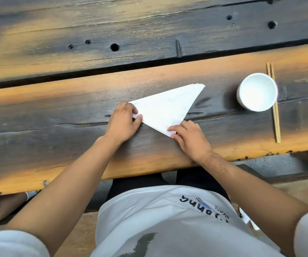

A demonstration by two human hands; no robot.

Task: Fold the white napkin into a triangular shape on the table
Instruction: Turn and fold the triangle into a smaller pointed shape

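Two hands point(124, 120) point(191, 139) press one white napkin point(168, 108); one bowl point(257, 91), two chopsticks point(276, 119).

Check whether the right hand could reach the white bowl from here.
Probably yes: the right hand rests on the napkin, and only bare table lies between it and the bowl.
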